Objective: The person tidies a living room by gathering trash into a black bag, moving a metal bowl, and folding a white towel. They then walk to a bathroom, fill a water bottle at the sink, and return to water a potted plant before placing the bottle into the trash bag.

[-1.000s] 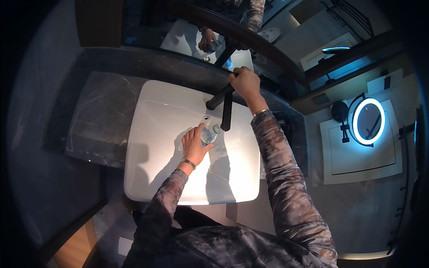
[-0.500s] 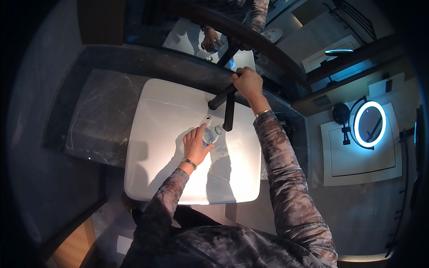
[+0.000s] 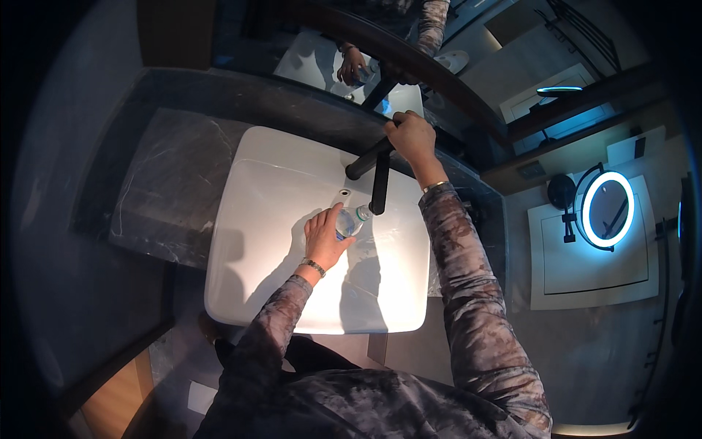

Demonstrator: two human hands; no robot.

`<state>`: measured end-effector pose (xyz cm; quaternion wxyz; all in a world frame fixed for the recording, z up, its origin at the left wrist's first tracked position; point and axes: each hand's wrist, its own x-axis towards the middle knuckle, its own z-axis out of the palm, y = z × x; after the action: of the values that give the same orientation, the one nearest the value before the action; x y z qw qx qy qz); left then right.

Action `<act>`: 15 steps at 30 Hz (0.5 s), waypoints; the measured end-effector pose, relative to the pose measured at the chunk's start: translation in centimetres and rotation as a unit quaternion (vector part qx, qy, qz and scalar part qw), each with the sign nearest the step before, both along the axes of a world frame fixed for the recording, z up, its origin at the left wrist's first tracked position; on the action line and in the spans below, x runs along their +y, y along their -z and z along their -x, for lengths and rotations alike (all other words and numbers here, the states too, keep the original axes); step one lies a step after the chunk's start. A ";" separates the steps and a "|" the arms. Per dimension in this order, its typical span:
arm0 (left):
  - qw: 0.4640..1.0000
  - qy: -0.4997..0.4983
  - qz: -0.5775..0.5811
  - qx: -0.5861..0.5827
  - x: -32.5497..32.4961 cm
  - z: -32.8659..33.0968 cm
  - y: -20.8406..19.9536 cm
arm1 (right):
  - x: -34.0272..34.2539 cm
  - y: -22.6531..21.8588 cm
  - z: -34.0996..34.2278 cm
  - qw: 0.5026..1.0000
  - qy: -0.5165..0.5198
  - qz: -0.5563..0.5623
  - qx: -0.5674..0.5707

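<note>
Over the white sink basin (image 3: 241, 293), my left hand (image 3: 326, 235) is wrapped round a clear plastic bottle (image 3: 351, 221). The bottle is tilted, with its mouth close under the spout of the black faucet (image 3: 380, 183). Whether water is running from the spout I cannot tell. My right hand (image 3: 412, 137) grips the top of the faucet, where its handle sits, with the fingers curled over it. The handle itself is mostly hidden by that hand.
A dark stone counter (image 3: 175, 175) surrounds the sink. Behind it a wall mirror (image 3: 475, 80) reflects my hands and the basin. At the right, a lit ring mirror (image 3: 608, 208) stands out on a wall arm.
The whole view has shifted slightly. My left hand keeps the bottle under the spout, its mouth a little nearer the spout's tip, and my right hand stays on the faucet.
</note>
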<state>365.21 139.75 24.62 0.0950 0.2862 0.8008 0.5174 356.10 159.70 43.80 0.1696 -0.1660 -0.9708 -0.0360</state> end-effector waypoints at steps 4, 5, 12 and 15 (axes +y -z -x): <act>1.000 -0.007 0.001 0.006 0.0 0.0 0.0 | -0.1 -0.2 0.0 1.000 0.000 0.005 -0.007; 1.000 -0.007 0.002 0.008 0.1 0.0 0.0 | -0.1 -0.3 0.0 1.000 0.003 0.008 -0.014; 1.000 -0.005 0.004 0.003 0.1 0.0 -0.1 | -0.5 -0.8 0.1 0.999 0.008 0.010 -0.034; 1.000 -0.004 0.001 0.000 0.1 0.0 0.0 | -0.6 -0.8 0.1 0.999 0.006 0.007 -0.033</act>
<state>365.22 139.85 24.66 0.0928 0.2826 0.8024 0.5173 356.00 159.10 44.65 0.1363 -0.1721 -0.9749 -0.0360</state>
